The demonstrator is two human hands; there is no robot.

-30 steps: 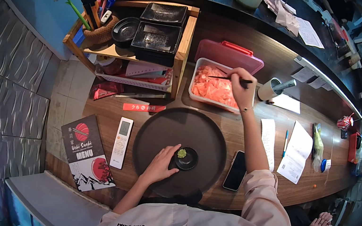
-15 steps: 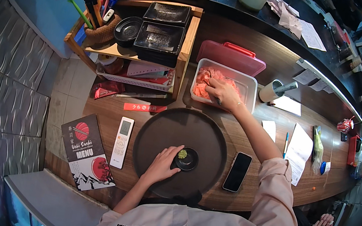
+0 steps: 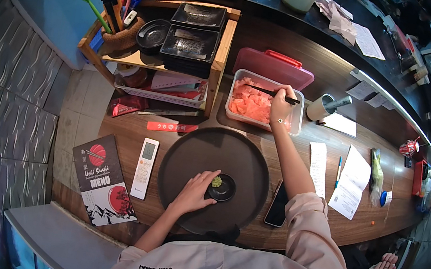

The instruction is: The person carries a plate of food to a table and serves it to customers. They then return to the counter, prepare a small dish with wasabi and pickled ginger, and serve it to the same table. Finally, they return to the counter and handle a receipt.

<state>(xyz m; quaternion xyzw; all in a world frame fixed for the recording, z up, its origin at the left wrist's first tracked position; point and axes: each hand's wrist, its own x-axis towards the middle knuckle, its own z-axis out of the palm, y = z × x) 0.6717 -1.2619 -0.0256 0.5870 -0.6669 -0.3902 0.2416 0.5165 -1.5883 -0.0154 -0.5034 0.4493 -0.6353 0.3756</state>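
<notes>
My left hand (image 3: 194,191) rests on a round dark tray (image 3: 196,148), its fingers and thumb gripping the rim of a small black sauce dish (image 3: 224,188). A dab of green wasabi (image 3: 216,181) sits in the dish near my fingertips. My right hand (image 3: 282,104) is closed on a slender black utensil (image 3: 268,91), held nearly level over a clear plastic container (image 3: 296,119). Pink pickled ginger (image 3: 249,103) fills much of that container. The utensil's left end is over the ginger; its exact kind cannot be made out.
A red lid (image 3: 275,69) leans behind the container. Left stands a wooden shelf (image 3: 221,61) with stacked black dishes (image 3: 191,44). A menu (image 3: 105,181) and a remote control (image 3: 143,168) lie left of the tray. Right are a phone (image 3: 276,204), papers (image 3: 352,183) and a cup (image 3: 320,107).
My right hand has lifted off the ginger and shifted right, bringing the black utensil into plain view. My right forearm now covers part of the phone. The left hand stays at the dish.
</notes>
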